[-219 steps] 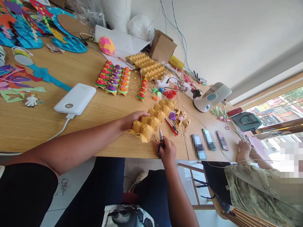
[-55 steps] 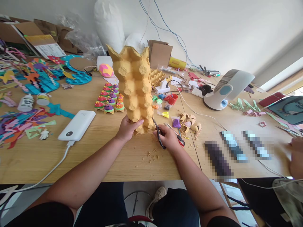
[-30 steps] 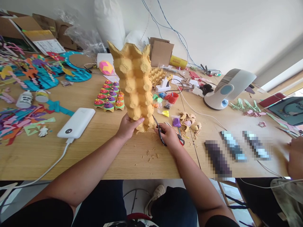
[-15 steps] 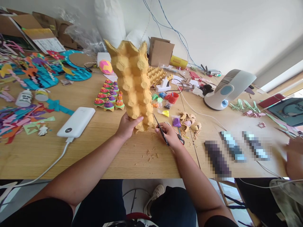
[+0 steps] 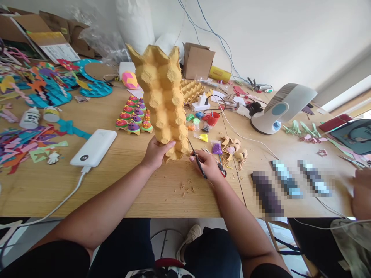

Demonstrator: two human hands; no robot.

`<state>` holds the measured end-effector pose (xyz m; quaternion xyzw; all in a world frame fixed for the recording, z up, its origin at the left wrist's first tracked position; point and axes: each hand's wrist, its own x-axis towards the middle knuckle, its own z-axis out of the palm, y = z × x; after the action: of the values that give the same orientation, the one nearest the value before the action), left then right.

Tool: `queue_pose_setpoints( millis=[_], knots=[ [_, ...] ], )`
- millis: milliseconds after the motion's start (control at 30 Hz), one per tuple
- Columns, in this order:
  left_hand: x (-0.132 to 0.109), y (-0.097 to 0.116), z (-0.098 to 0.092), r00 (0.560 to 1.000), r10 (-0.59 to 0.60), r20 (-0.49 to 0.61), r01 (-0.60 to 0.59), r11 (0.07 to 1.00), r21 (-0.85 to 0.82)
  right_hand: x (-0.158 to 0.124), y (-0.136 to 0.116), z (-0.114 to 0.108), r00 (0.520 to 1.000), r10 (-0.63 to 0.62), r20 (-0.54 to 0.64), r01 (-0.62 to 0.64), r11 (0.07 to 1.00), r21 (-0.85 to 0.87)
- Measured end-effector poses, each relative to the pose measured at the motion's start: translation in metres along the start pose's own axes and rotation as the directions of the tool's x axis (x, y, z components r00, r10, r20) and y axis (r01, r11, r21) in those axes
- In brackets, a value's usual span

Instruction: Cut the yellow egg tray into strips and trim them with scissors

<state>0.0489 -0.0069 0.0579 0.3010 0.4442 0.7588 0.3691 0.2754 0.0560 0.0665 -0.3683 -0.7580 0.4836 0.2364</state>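
Upright above the table stands a yellow pulp egg carton [image 5: 164, 100] with two rows of bumps and a jagged top edge. My left hand [image 5: 155, 154] is closed on its lower end, thumb across the front. My right hand [image 5: 207, 166] grips a slim black craft knife [image 5: 198, 164], its thin tip beside the carton's lower right edge. Whether the tip touches the carton I cannot tell. Behind my right hand lies another cutter with a red and black handle [image 5: 222, 170]. Small yellow shavings [image 5: 185, 188] are scattered on the wood below.
Left are a white power bank [image 5: 94, 148] with a cable and colourful paper strips [image 5: 26, 148]. Painted carton cups [image 5: 135, 116] stand behind the carton. Cut carton scraps [image 5: 232, 148], clay packets, a red cup [image 5: 212, 118] and a fan [image 5: 281, 108] lie right. Another person's hand [image 5: 361, 193] rests far right.
The view has shifted very slightly. Both hands, the carton and the craft knife stay almost in the same place.
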Motion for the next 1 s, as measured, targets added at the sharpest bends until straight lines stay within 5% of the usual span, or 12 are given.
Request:
queue_pose_setpoints(
  millis=[1000],
  knots=[
    [0.0043,0.0059,0.002,0.998,-0.062,-0.015,0.063,0.997,0.045,0.0082,0.0075,0.0042,0.996,0.012,0.089,-0.024,0.99,0.139]
  ],
)
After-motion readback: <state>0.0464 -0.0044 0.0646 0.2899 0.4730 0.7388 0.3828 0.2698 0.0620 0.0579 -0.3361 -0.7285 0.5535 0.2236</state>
